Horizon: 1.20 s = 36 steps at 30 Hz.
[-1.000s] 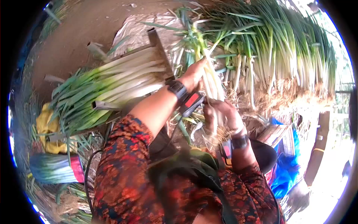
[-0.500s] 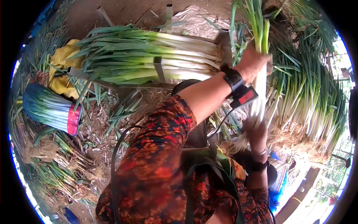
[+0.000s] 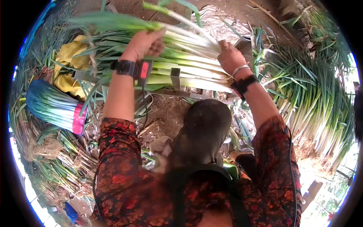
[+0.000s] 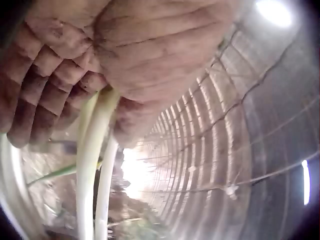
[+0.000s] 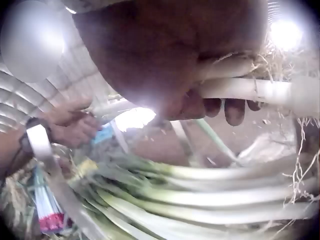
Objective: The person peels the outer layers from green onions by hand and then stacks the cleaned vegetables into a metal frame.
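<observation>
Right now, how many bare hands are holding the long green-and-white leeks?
2: the left hand where the leeks turn green, the right hand at their white lower ends.

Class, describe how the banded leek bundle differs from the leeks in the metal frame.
The banded bundle has a pinkish-red band around its white end; the framed leeks show none.
The banded bundle looks small and compact, while the framed leeks form a longer, wider layer between metal posts.
Both shade from green at the left to white at the right.
</observation>
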### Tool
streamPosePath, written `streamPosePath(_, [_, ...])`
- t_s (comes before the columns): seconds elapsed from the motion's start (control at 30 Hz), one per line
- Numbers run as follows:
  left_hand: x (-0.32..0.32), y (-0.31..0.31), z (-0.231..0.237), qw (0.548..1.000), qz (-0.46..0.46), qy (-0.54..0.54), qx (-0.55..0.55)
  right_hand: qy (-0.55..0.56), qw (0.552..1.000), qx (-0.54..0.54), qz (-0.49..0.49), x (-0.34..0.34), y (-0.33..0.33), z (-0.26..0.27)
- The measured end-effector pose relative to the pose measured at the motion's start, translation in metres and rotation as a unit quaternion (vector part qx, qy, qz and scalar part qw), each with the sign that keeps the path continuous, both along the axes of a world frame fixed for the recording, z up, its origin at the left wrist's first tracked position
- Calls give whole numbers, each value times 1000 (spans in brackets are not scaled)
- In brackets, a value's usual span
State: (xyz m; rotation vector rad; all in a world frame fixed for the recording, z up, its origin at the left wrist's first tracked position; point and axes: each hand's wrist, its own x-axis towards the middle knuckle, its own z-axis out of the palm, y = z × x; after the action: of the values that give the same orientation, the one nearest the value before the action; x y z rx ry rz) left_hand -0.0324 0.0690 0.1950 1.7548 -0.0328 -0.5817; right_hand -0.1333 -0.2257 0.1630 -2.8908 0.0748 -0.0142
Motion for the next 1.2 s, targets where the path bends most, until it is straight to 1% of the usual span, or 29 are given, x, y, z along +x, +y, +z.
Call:
streamPosePath(0.03, [1,4,-15,997,9,22,68,75,996,-41,-15,11,-3,-13])
streamPosePath(0.07, [4,2,-32,985,8,-100,138,58,996,-63,-14,22,-13,-34])
streamPosePath(0.1, [7,1,-48,954,7,-220,206,41,995,-86,-13,29,-26,-58])
streamPosePath(0.13, [10,-1,-61,904,5,-334,268,25,994,-109,-11,33,-30,-68])
streamPosePath(0.2, [24,-11,-81,820,-44,-472,321,59,990,-129,-11,40,-37,-79])
streamPosePath(0.23, [26,-22,-78,769,-67,-536,343,74,987,-140,-11,43,-38,-79])
streamPosePath(0.27, [29,-33,-74,801,-131,-472,343,69,989,-132,-13,43,-38,-80])
streamPosePath(0.37, [46,-71,-109,773,-228,-516,292,0,989,-146,18,41,-43,-88])
streamPosePath(0.4, [49,-84,-114,776,-249,-503,286,-2,986,-163,24,39,-38,-77])
streamPosePath(0.47, [52,-106,-122,781,-293,-476,277,-15,986,-159,48,35,-38,-55])
streamPosePath(0.5, [53,-111,-121,777,-307,-462,299,-23,985,-157,60,32,-40,-50])
streamPosePath(0.53, [55,-115,-118,771,-321,-448,319,-79,982,-154,75,29,-46,-50])
streamPosePath(0.6, [59,-121,-116,751,-352,-426,363,-75,983,-146,78,28,-55,-45])
streamPosePath(0.63, [59,-122,-108,746,-362,-416,372,-72,984,-143,78,27,-57,-40])
streamPosePath(0.67, [60,-121,-98,742,-372,-408,382,-49,983,-165,70,27,-57,-37])
streamPosePath(0.7, [62,-118,-89,736,-382,-399,391,-59,983,-162,64,26,-57,-32])
streamPosePath(0.73, [71,-109,-87,760,-388,-374,363,-71,983,-158,58,25,-56,-26])
streamPosePath(0.8, [82,-80,-84,766,-351,-409,349,-111,982,-141,52,24,-56,-19])
streamPosePath(0.87, [83,-60,-61,776,-314,-425,344,-129,985,-98,56,23,-47,-7])
streamPosePath(0.9, [73,-52,-34,786,-295,-421,344,-136,986,-76,58,22,-40,1])
streamPosePath(0.93, [65,-44,-6,784,-290,-409,366,-122,990,-57,40,23,-30,11])
streamPosePath(0.97, [55,-39,22,783,-283,-396,388,-148,987,-28,48,25,-26,10])
streamPosePath(1.0, [44,-34,48,752,-278,-422,424,-173,983,0,56,29,-24,7])
streamPosePath(1.03, [36,-31,61,719,-271,-446,459,-199,977,29,65,34,-21,3])
streamPosePath(1.07, [34,-30,62,711,-274,-453,463,-191,978,54,56,39,-17,-3])
streamPosePath(1.13, [30,-27,64,694,-275,-467,474,-142,988,47,33,43,-12,-19])
streamPosePath(1.17, [36,-28,47,718,-279,-453,448,-118,992,43,22,45,-10,-30])
streamPosePath(1.2, [47,-32,15,741,-283,-438,422,-84,996,30,5,48,-18,-48])
